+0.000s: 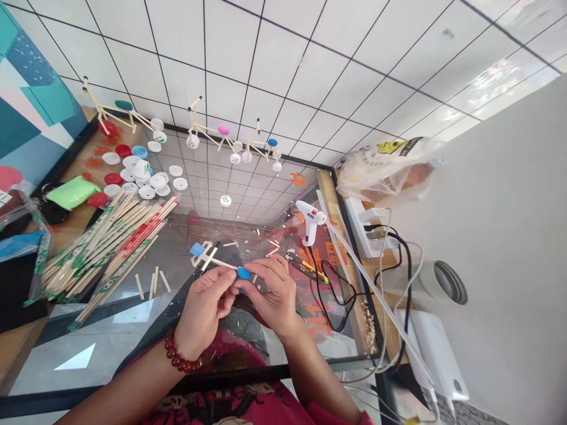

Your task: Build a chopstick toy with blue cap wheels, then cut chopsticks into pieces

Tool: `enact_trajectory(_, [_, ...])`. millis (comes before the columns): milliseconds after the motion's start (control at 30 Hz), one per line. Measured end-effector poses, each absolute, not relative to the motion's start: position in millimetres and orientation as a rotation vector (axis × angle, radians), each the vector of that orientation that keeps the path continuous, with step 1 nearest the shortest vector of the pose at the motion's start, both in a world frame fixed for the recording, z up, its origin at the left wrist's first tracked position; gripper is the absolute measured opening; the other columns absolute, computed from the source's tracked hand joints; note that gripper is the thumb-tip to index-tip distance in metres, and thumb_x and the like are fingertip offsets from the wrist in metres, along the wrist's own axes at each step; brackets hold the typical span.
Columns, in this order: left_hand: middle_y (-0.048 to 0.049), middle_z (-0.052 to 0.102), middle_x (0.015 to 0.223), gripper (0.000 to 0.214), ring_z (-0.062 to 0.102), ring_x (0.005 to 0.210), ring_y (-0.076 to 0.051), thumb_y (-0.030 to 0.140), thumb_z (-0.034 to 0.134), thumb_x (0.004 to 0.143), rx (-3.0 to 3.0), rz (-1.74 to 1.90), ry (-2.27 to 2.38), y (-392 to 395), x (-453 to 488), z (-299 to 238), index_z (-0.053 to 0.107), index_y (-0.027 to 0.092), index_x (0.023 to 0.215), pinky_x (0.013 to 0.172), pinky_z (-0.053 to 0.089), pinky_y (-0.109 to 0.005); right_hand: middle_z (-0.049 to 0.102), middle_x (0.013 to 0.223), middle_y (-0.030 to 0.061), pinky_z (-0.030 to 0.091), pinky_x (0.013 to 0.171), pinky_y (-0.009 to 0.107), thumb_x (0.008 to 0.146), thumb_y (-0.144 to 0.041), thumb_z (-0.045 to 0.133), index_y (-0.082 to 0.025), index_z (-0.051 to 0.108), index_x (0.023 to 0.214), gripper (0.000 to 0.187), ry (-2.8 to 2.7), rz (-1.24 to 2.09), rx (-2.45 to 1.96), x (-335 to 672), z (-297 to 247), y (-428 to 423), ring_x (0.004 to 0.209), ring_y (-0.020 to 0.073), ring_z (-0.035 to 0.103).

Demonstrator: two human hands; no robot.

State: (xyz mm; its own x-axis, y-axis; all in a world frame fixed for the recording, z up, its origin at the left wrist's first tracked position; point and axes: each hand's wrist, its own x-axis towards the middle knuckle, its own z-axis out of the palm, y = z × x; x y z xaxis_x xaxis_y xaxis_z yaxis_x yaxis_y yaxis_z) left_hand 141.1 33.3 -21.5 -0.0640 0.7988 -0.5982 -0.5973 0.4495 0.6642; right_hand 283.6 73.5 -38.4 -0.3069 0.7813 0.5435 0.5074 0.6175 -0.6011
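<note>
Over the glass tabletop (186,307), my two hands meet around a small blue round piece (243,273). My left hand (206,307) pinches it from the left, and my right hand (272,292) has thumb and index finger closed on its right side. From this piece a thin wooden stick (224,262) runs up and left to a light frame with a blue square-looking end (197,250). A black-and-white pen-like object (208,260) lies beside that frame. Whether the blue piece is a cap or clay is unclear.
A white glue gun (310,221) stands to the right, near a utility knife (316,273) and cables. Disposable chopsticks (110,248) are piled at left, below bottle caps (146,177). Small stick-and-cap models (208,130) line the back edge. A power strip (365,227) lies at right.
</note>
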Motion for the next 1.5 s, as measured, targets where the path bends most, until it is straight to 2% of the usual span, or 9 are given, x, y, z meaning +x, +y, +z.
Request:
enact_trajectory(267, [0.0081, 0.047, 0.057, 0.044, 0.031, 0.043, -0.002, 0.042, 0.09, 0.057, 0.253, 1.198, 1.194, 38.1, 148.5, -22.0, 0.061, 0.015, 0.077, 0.039, 0.016, -0.015, 0.076, 0.093, 0.0014, 0.045, 0.097, 0.043, 0.09, -0.025, 0.069, -0.026, 0.067, 0.103, 0.013, -2.022, 0.413, -1.043, 284.2, -39.4, 71.3, 0.085, 0.0175, 0.071])
enact_trajectory(633, [0.0091, 0.044, 0.051, 0.041, 0.028, 0.042, -0.001, 0.041, 0.09, 0.057, 0.236, 1.239, 1.252, 38.9, 150.8, -23.4, 0.062, 0.014, 0.069, 0.039, 0.019, -0.015, 0.076, 0.097, 0.0027, 0.044, 0.098, 0.043, 0.085, -0.021, 0.073, -0.024, 0.064, 0.109, 0.026, -2.001, 0.392, -1.037, 281.8, -43.2, 67.3, 0.087, 0.0179, 0.071])
enact_trajectory(967, [0.0093, 0.045, 0.05, 0.043, 0.028, 0.043, -0.001, 0.043, 0.092, 0.052, 0.198, 1.23, 1.295, 37.5, 150.0, -26.2, 0.065, 0.013, 0.069, 0.04, 0.019, -0.015, 0.074, 0.097, 0.0029, 0.045, 0.096, 0.042, 0.087, -0.019, 0.067, -0.024, 0.064, 0.106, 0.02, -2.009, 0.409, -1.034, 278.5, -42.9, 65.7, 0.088, 0.0177, 0.07])
enact_trajectory(1033, [0.0093, 0.045, 0.05, 0.044, 0.028, 0.043, -0.001, 0.044, 0.092, 0.051, 0.194, 1.23, 1.304, 37.5, 150.0, -26.9, 0.065, 0.013, 0.069, 0.04, 0.019, -0.015, 0.073, 0.099, 0.0039, 0.046, 0.096, 0.043, 0.086, -0.019, 0.067, -0.025, 0.064, 0.109, 0.024, -2.012, 0.416, -1.034, 280.0, -42.6, 66.3, 0.091, 0.0188, 0.069])
enact_trajectory(1200, [0.0081, 0.048, 0.051, 0.044, 0.028, 0.043, -0.001, 0.043, 0.092, 0.051, 0.205, 1.24, 1.31, 37.1, 148.8, -28.9, 0.065, 0.013, 0.068, 0.04, 0.019, -0.015, 0.067, 0.121, 0.0105, 0.051, 0.089, 0.04, 0.079, -0.021, 0.071, -0.023, 0.059, 0.125, 0.047, -2.053, 0.501, -1.153, 290.5, -45.7, 69.7, 0.109, 0.0242, 0.065])
enact_trajectory(1500, [0.009, 0.045, 0.046, 0.045, 0.027, 0.041, -0.001, 0.042, 0.093, 0.045, 0.18, 1.238, 1.334, 43.5, 151.0, -22.5, 0.064, 0.014, 0.063, 0.039, 0.017, -0.016, 0.071, 0.111, 0.0059, 0.049, 0.084, 0.035, 0.081, -0.016, 0.068, -0.024, 0.067, 0.11, 0.03, -2.081, 0.548, -1.14, 293.3, -49.9, 70.7, 0.099, 0.0199, 0.069])
